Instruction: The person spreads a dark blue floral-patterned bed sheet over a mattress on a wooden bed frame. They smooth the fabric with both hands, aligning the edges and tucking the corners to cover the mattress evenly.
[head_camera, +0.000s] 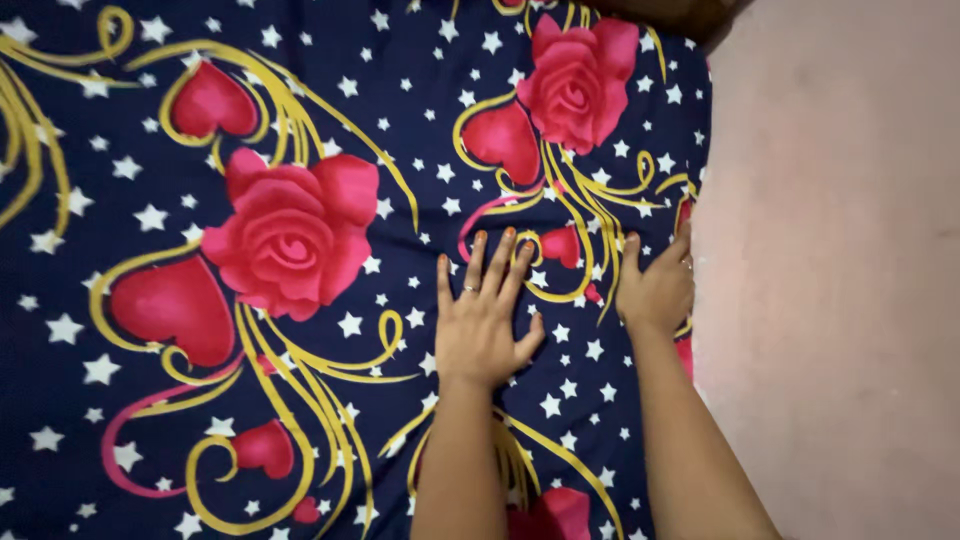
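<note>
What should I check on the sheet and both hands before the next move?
1. Left hand flat on the sheet, fingers spread: ok.
2. Right hand at the sheet's edge by the wall: ok; its fingertips curl over the edge, so the grip cannot be told.
3. Sheet smooth between the hands: ok, no folds show.
4. Sheet smooth around the large rose: ok.
5. Edge fully tucked along the wall: cannot tell, it is hidden below the edge.
6. Far corner at top right: cannot tell, a dark shape covers it.
</note>
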